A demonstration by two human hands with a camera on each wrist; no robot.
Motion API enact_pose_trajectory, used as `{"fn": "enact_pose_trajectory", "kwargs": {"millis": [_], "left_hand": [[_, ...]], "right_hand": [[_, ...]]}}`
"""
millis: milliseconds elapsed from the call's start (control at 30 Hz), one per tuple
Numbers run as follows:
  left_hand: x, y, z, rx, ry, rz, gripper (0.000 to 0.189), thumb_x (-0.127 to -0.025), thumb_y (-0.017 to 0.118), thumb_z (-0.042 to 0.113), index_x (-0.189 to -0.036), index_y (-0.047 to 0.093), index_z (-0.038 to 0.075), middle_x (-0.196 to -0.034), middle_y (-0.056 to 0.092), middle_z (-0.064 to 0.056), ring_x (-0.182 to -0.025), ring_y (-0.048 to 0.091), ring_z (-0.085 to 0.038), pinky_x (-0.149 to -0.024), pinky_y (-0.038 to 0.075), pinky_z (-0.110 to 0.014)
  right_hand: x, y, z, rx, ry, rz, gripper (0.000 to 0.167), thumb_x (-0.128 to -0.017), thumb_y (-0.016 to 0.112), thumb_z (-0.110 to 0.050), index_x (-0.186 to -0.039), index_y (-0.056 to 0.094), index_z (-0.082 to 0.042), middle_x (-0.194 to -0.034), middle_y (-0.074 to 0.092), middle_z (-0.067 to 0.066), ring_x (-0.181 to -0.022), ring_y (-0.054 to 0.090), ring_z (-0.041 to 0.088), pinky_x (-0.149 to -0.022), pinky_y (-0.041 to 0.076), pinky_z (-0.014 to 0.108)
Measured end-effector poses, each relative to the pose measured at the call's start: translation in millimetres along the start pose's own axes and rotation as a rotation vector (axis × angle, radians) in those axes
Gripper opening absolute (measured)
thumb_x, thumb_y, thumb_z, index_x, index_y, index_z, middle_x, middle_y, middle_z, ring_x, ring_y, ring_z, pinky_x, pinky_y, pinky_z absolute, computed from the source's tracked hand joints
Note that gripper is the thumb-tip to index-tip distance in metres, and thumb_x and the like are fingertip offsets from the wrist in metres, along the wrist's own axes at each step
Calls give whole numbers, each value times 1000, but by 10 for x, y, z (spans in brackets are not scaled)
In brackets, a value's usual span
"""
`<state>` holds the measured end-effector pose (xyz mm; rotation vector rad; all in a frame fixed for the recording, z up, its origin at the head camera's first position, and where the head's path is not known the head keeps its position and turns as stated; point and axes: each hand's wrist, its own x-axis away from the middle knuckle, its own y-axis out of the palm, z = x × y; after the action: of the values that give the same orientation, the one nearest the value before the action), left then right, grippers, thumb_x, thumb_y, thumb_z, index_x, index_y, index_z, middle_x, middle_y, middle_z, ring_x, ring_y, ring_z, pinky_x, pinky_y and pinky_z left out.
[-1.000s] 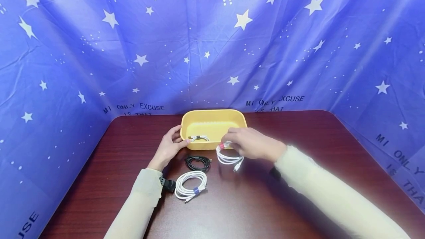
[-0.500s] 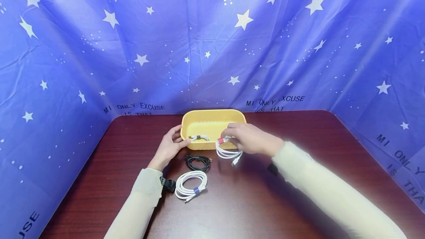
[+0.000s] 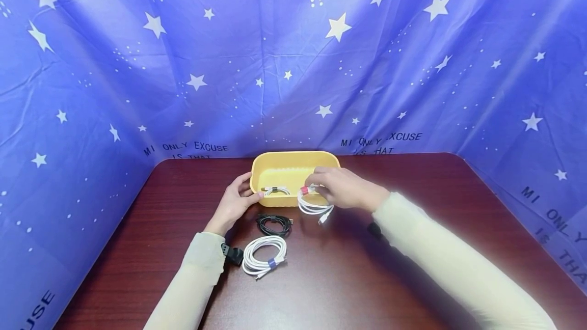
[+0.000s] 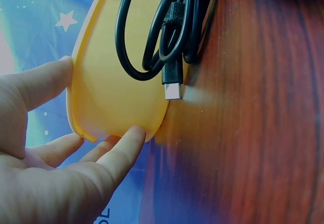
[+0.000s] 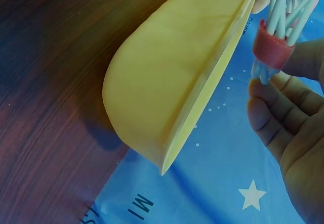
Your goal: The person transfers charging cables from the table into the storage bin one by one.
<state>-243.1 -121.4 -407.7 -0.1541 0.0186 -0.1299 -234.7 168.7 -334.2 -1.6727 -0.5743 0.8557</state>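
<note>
My left hand [image 3: 228,208] grips the left end of a yellow plastic bin [image 3: 279,201], thumb on the near rim and fingers round the side. In my right hand [image 3: 346,188] a coiled white cable [image 3: 315,210] is pinched near its red strap [image 5: 273,49]. That coil hangs over the bin's near right rim, its white plug end dangling in front. Inside the bin, at the left, lies another white cable [image 3: 277,190] with a dark strap. A coiled black cable [image 4: 121,36] with a metal-tipped plug [image 4: 172,90] lies just in front of the bin.
Nearer on the dark red wooden table [image 3: 367,289] lies a larger coiled white cable [image 3: 263,240] with a blue strap [image 3: 272,263], close to the left wrist's black camera band [image 3: 233,253]. A blue star-printed curtain [image 3: 220,55] stands behind the table and along its sides.
My right hand has moved up and slightly left with the white cable, bringing it farther over the bin's near rim. My left hand and the other cables have stayed put.
</note>
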Motion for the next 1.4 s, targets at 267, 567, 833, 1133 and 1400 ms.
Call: {"fn": "enact_pose_trajectory", "kwargs": {"millis": [267,567,833,1133,1400], "left_hand": [[-4,1,-10,1,2,-1,74,-82,73,2,-146,35,3,-134,50,-25,-121,53,-33,-95,47,-35],[4,2,5,-5,6,-2,74,-82,72,1,-146,34,3,-133,50,-25,-121,53,-34,-95,47,-35],[-11,-5,-16,-8,0,-3,73,-83,72,1,-146,34,4,-133,51,-25,-121,53,-33,-95,47,-36],[-9,-4,-21,-1,2,-4,73,-83,72,1,-146,35,3,-133,51,-25,-121,53,-34,-95,47,-36],[-10,2,-21,-4,3,1,73,-82,72,1,-145,35,4,-133,52,-24,-120,54,-33,-95,47,-36]], "right_hand": [[-56,-18,41,11,9,14,28,-84,64,-2,-106,69,-20,-95,62,-7,-86,59,11,-74,51,32],[-139,-14,87,23,-33,49,25,-83,65,-1,-104,69,-15,-93,62,-2,-86,59,13,-75,50,32],[-205,25,180,25,-25,61,25,-82,66,0,-102,70,-14,-95,64,-2,-90,60,15,-81,49,33],[-259,49,263,9,30,52,24,-84,64,-1,-103,70,-14,-97,65,-2,-92,59,16,-81,48,34],[-292,53,310,-6,65,47,24,-85,62,-2,-105,69,-13,-100,64,-1,-93,60,18,-82,49,37]]}}
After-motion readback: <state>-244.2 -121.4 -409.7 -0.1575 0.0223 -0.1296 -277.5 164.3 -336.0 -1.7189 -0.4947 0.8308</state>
